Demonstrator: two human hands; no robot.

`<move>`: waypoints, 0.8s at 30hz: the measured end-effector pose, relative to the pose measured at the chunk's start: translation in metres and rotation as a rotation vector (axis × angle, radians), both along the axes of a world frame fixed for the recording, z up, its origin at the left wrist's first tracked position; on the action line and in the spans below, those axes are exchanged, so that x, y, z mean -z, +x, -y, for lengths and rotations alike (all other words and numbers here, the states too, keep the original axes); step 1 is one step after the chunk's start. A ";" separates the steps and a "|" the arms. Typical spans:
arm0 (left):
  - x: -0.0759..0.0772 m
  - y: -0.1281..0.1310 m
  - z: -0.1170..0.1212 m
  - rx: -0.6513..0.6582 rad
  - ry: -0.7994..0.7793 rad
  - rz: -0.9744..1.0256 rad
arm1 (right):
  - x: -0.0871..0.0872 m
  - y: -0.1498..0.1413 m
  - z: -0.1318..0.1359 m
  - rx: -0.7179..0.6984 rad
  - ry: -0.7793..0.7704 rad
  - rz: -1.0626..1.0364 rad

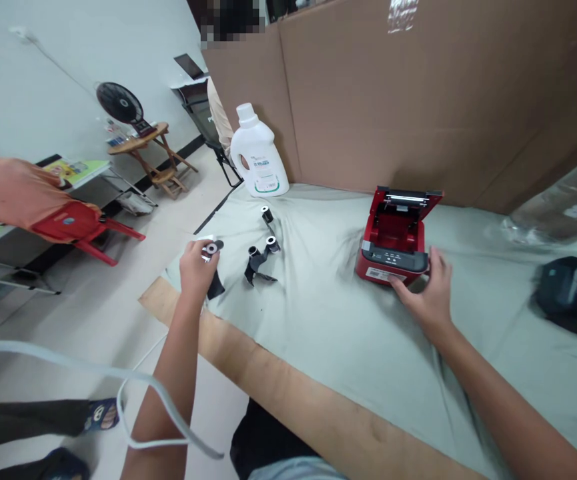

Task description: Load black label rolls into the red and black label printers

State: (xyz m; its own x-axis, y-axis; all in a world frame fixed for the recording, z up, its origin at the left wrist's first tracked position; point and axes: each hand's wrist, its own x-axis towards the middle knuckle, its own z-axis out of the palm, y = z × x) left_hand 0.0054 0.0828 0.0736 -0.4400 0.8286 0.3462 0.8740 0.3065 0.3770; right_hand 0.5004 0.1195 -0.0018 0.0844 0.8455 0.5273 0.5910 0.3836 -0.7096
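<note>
My left hand [197,268] is closed around a small roll [212,249] with a pale core, near the table's left edge. A black strip [215,285] hangs or lies just below that hand; whether it belongs to the roll I cannot tell. To the right, several small black rolls [271,243] with white cores lie on the cloth, some with loose black strips. My right hand [431,290] grips the front right corner of a red and black label printer [393,267], thumb at the front. The printer stands on the cloth, its lid [403,199] raised and its red inside showing.
A white detergent bottle [261,157] stands at the back left against a cardboard wall [393,100]. On the right lie a dark blurred object [575,297] and clear plastic wrapping [563,200]. A wooden board [268,367] edges the table's front. A white cable [68,358] crosses the lower left.
</note>
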 end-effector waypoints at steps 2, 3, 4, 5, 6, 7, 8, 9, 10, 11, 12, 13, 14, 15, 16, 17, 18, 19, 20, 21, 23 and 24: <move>-0.005 0.039 0.008 0.066 0.213 -0.037 | -0.024 -0.007 0.012 0.031 0.111 0.050; -0.006 0.064 0.011 0.112 0.287 -0.048 | -0.039 -0.014 0.018 -0.001 0.130 0.062; -0.006 0.090 0.013 0.173 0.340 -0.044 | -0.055 -0.023 0.024 -0.072 0.096 0.049; -0.006 0.118 0.013 0.246 0.384 -0.029 | -0.071 -0.034 0.028 -0.164 0.012 0.004; -0.004 0.146 0.013 0.330 0.404 0.002 | -0.085 -0.046 0.029 -0.274 -0.119 -0.064; -0.003 0.173 0.011 0.415 0.412 0.047 | -0.098 -0.058 0.028 -0.370 -0.259 -0.156; -0.001 0.199 0.008 0.501 0.396 0.099 | -0.107 -0.069 0.024 -0.450 -0.368 -0.248; 0.000 0.222 0.004 0.578 0.369 0.154 | -0.114 -0.078 0.019 -0.503 -0.440 -0.327; 0.001 0.241 -0.001 0.640 0.341 0.210 | -0.119 -0.083 0.011 -0.532 -0.486 -0.388; 0.002 0.257 -0.007 0.689 0.317 0.263 | -0.123 -0.084 0.003 -0.543 -0.512 -0.425; 0.002 0.269 -0.012 0.717 0.309 0.309 | -0.125 -0.081 -0.005 -0.543 -0.535 -0.441; 0.002 0.278 -0.018 0.729 0.315 0.349 | -0.127 -0.075 -0.012 -0.542 -0.563 -0.437; 0.002 0.284 -0.024 0.729 0.329 0.388 | -0.130 -0.066 -0.019 -0.546 -0.594 -0.419; 0.001 0.287 -0.030 0.723 0.340 0.432 | -0.132 -0.055 -0.025 -0.560 -0.622 -0.394; 0.002 0.289 -0.035 0.719 0.334 0.485 | -0.134 -0.043 -0.031 -0.585 -0.641 -0.366; 0.003 0.290 -0.039 0.719 0.305 0.548 | -0.137 -0.032 -0.036 -0.612 -0.646 -0.339; 0.005 0.291 -0.042 0.726 0.257 0.619 | -0.138 -0.021 -0.041 -0.639 -0.638 -0.314; 0.008 0.292 -0.043 0.733 0.198 0.690 | -0.139 -0.011 -0.046 -0.659 -0.621 -0.292; 0.011 0.293 -0.044 0.736 0.144 0.755 | -0.138 -0.003 -0.051 -0.673 -0.601 -0.266; 0.014 0.294 -0.043 0.730 0.106 0.809 | -0.136 0.004 -0.056 -0.670 -0.581 -0.229; 0.019 0.298 -0.039 0.702 0.079 0.888 | -0.128 0.011 -0.066 -0.597 -0.531 -0.114; 0.021 0.301 -0.037 0.694 0.071 0.917 | -0.123 0.012 -0.070 -0.538 -0.498 -0.037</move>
